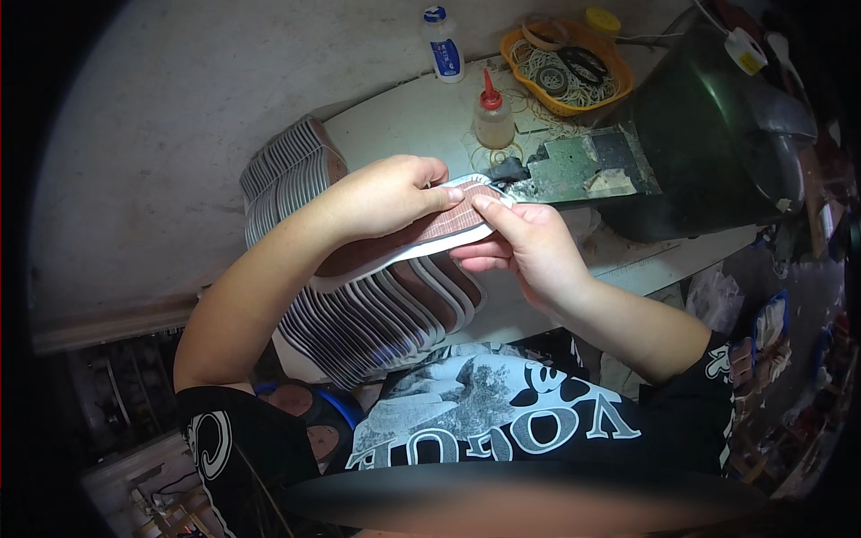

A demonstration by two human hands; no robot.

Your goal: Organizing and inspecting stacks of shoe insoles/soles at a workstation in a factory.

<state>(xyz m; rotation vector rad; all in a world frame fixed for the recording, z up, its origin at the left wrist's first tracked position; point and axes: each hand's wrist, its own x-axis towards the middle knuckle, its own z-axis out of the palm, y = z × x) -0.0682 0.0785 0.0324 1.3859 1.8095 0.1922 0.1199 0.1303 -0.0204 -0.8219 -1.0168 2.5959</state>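
Reddish-brown with a white edge, a sole point(430, 235) is held between both hands: the left hand point(392, 195) grasps its far side, the right hand point(541, 244) pinches its tip, above stacked soles point(363, 318) on the desk point(395, 125).

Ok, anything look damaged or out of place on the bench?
Loose tan loops lie strewn around the translucent red-tipped squeeze bottle, outside the orange plastic basket holding similar strands. The flat green plate looks worn, with pale and dark patches breaking its surface. The held brown, white-edged sole shows no obvious damage.
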